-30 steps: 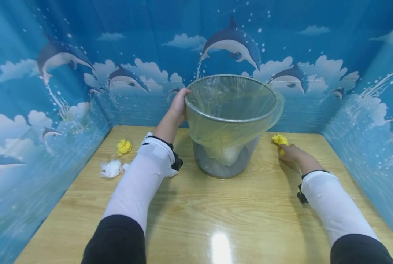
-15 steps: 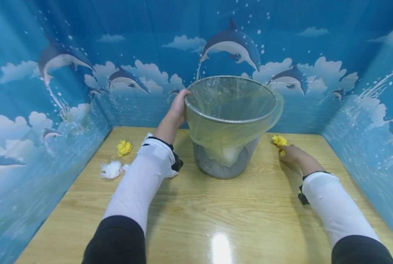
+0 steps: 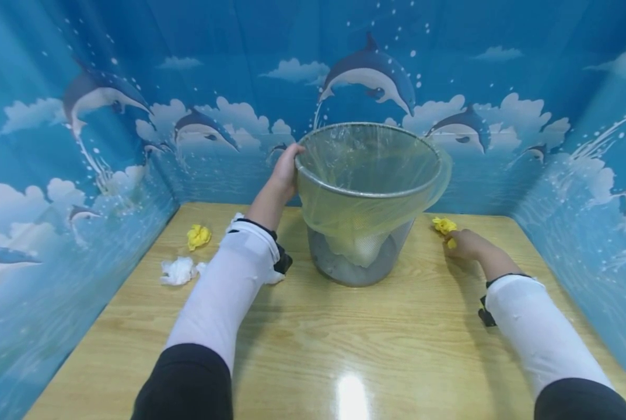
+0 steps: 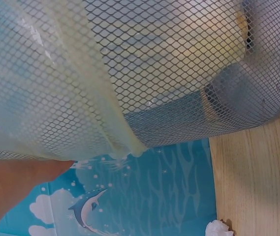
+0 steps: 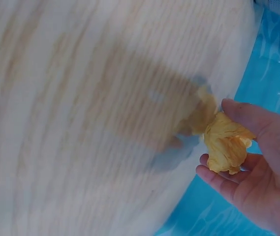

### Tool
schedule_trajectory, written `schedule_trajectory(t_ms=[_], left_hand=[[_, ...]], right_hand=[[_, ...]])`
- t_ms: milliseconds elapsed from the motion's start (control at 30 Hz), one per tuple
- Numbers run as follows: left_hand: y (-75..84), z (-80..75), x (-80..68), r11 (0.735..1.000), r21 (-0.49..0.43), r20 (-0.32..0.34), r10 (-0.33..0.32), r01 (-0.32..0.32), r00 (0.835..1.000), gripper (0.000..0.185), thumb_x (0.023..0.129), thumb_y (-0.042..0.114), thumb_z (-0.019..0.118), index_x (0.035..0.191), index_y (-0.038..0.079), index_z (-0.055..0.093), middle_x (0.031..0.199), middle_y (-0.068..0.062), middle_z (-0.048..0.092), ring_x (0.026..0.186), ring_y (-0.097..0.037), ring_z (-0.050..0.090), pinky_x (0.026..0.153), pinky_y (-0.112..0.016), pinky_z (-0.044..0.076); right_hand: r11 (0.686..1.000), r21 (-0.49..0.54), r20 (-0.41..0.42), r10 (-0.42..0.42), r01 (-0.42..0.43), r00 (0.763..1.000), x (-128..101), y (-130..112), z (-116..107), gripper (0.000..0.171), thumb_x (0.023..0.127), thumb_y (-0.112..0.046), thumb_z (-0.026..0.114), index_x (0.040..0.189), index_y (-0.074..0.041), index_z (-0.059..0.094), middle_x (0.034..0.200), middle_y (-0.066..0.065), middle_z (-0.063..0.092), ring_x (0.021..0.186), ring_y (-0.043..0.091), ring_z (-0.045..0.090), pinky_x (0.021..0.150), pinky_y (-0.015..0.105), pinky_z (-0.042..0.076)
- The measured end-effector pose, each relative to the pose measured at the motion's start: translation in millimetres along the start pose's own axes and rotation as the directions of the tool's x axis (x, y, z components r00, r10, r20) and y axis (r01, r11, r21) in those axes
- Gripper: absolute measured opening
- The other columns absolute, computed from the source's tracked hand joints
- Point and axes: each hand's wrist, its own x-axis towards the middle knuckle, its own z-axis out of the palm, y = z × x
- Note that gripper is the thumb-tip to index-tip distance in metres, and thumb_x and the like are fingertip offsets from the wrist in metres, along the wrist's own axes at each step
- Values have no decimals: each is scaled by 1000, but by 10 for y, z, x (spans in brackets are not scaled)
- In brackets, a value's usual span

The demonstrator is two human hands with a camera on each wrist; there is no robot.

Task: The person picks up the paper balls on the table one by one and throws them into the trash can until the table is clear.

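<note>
A grey mesh wastebasket (image 3: 331, 256) stands at the middle back of the table, lined with a thin pale yellow plastic bag (image 3: 339, 210) folded over its rim. My left hand (image 3: 285, 172) grips the rim on the basket's left side. In the left wrist view part of that hand (image 4: 16, 182) shows beside the mesh (image 4: 179, 118). To the right of the basket, my right hand (image 3: 465, 244) holds a crumpled yellow paper (image 3: 444, 224). The right wrist view has this paper (image 5: 226, 143) between the thumb and fingers, close over the glossy tabletop.
Left of the basket lie a crumpled yellow paper ball (image 3: 199, 235) and a white crumpled tissue (image 3: 177, 270). More white tissue (image 3: 275, 276) peeks out beside the left forearm. A blue dolphin-print curtain (image 3: 228, 70) encloses the wooden table (image 3: 313, 338) at the back and sides.
Hands, basket and papers hold nearly the same places. The whole head view has shifted down slightly.
</note>
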Motion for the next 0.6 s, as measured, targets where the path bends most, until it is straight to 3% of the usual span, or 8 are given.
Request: schedule_trajectory(t_ms=[333,600], left_hand=[[-5,0,0,1000,-8,12,5,-5,1000,21,101,27,36,92,13,49,86,0,52,71,-12,49,78,-28,40],[-8,-2,-7,1000,-1,6,11,-11,1000,22,101,27,36,108,14,51,113,0,49,90,-15,50,83,-29,40]], right_hand=[[1000,-6,-27,-5,5,1000,-68,-47,-107,46,93,-13,57,130,13,48,122,42,48,114,59,46,99,66,36],[999,-2,-41,-40,40,998,-109,-97,-262,50,94,-15,58,132,14,45,124,43,47,115,60,44,97,67,36]])
